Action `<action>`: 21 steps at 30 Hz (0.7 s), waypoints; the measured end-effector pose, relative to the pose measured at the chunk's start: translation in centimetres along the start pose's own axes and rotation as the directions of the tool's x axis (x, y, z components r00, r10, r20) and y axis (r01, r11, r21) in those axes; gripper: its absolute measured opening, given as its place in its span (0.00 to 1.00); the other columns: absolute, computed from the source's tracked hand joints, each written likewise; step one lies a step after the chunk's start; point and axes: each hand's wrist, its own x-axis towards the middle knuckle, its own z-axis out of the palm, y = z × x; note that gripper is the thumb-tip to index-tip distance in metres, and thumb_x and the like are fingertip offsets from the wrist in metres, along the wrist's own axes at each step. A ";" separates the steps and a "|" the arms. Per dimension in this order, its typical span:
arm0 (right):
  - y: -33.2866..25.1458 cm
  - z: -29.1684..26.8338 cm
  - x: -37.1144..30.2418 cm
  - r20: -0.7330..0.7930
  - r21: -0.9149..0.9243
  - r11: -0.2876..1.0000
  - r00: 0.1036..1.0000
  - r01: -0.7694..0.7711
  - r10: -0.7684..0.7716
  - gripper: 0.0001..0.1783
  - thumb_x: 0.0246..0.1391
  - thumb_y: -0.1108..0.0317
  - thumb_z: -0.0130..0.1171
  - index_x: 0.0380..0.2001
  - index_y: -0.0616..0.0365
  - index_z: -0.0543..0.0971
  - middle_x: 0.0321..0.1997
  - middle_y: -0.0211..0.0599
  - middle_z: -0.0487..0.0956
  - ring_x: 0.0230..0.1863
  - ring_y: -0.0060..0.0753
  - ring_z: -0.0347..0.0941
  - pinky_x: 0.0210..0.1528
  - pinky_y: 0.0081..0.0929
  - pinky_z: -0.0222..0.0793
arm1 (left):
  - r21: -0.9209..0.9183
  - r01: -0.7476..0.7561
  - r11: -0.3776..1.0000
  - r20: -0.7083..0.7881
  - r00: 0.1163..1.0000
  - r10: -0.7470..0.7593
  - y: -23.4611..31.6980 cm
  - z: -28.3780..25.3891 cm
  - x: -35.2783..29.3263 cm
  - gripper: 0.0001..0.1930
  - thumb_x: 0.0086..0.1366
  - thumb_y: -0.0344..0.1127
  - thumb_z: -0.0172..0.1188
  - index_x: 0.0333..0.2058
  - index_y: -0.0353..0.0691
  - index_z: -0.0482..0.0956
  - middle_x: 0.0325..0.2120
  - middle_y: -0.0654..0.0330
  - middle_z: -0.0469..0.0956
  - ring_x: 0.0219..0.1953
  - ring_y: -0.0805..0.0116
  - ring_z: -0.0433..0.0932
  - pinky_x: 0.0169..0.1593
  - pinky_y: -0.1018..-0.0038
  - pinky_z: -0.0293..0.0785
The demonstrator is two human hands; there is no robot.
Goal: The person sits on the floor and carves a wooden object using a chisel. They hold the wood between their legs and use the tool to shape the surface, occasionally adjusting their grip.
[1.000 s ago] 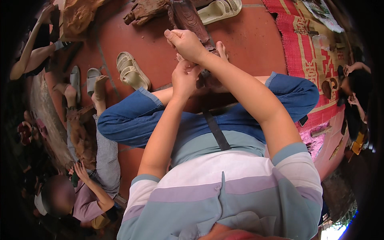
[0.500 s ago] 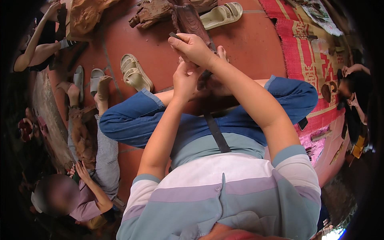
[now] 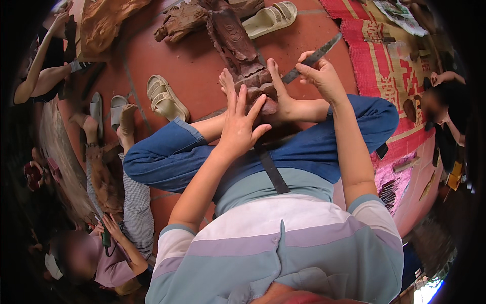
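Note:
A dark reddish-brown wood carving (image 3: 230,38) lies on the floor, its near end between my bare feet. Over that near end my left hand (image 3: 240,126) is spread, fingers apart and holding nothing; whether the fingertips touch the wood I cannot tell. To the right, above my right foot, my right hand (image 3: 321,78) is closed around a flat file (image 3: 326,48), a long dark metal strip. The strip slants, one end up to the right, the other down toward the carving. Folds and grooves are cut into the carving's upper part.
Rough wood (image 3: 179,20) lies behind the carving. Beige sandals (image 3: 167,99) rest on the red tile floor (image 3: 202,61). A red-and-yellow mat (image 3: 354,48) spreads at right, with tools on pink sheeting (image 3: 390,177). A person (image 3: 114,258) with a carving sits at left; others work nearby.
My hands, close together over the carving before, have parted. The right has moved right with the file, which now shows at length. My left hand has come down and opened over the carving's near end.

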 end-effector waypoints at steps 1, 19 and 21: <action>0.8 -0.1 -0.3 0.026 0.036 0.999 0.999 -0.033 0.032 0.12 0.52 0.67 0.62 0.40 0.54 0.75 0.34 0.23 0.74 0.32 0.13 0.71 0.31 0.12 0.71 | 0.007 0.031 0.999 0.010 0.999 -0.031 0.1 0.3 -0.7 0.35 0.55 0.41 0.65 0.61 0.47 0.62 0.66 0.42 0.41 0.64 0.32 0.46 0.63 0.50 0.52; 2.2 2.0 3.9 0.551 -0.169 0.982 0.834 0.080 0.026 0.10 0.45 0.76 0.63 0.32 0.59 0.75 0.36 0.27 0.75 0.41 0.20 0.70 0.50 0.22 0.65 | -0.322 0.177 0.930 -0.073 0.975 -0.211 -1.3 -1.1 8.0 0.06 0.52 0.33 0.67 0.28 0.38 0.83 0.45 0.56 0.76 0.47 0.62 0.75 0.49 0.70 0.71; 2.4 2.4 4.3 0.472 -0.125 0.992 0.880 0.004 0.055 0.10 0.45 0.77 0.63 0.32 0.59 0.75 0.34 0.26 0.75 0.41 0.20 0.70 0.50 0.21 0.65 | -0.320 0.287 0.903 -0.023 0.950 -0.310 -2.0 -0.3 9.1 0.06 0.52 0.33 0.67 0.26 0.38 0.83 0.43 0.56 0.77 0.48 0.61 0.74 0.50 0.70 0.70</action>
